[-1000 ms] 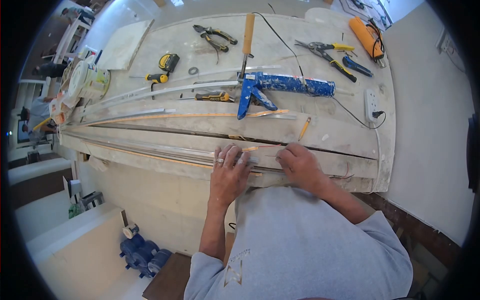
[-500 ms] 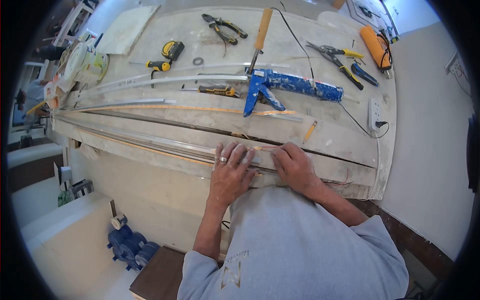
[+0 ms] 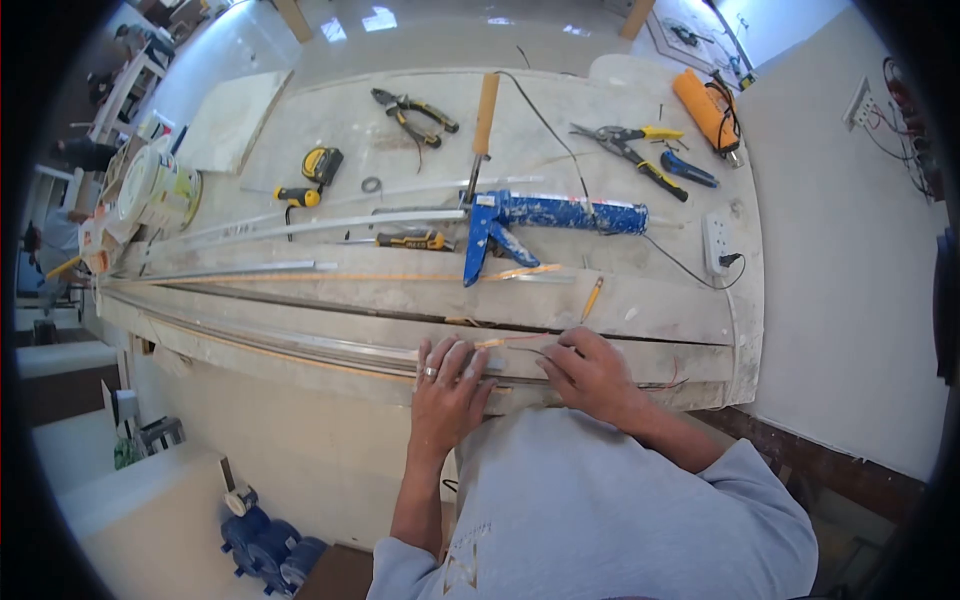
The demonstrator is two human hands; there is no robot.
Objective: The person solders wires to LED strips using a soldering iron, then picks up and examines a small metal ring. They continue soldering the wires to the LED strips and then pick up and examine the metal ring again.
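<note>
fine fingertip work seems in hand, calling for a steady pinch: the right hand point(image 3: 590, 375) is narrowed on a thin wire point(image 3: 522, 348), while the left hand point(image 3: 447, 395) spreads loosely over metal strips point(image 3: 370, 348) by the surface's point(image 3: 630, 270) near edge. the pencil point(image 3: 592, 300) limits forward room; sideways looks easier.

Blue caulking gun point(image 3: 570, 212), orange cylindrical tool point(image 3: 706, 108), yellow pencil point(image 3: 592, 299), grey shirt point(image 3: 610, 510).

View tilted up; workbench point(image 3: 640, 282), hands point(image 3: 447, 395) sit lower.
</note>
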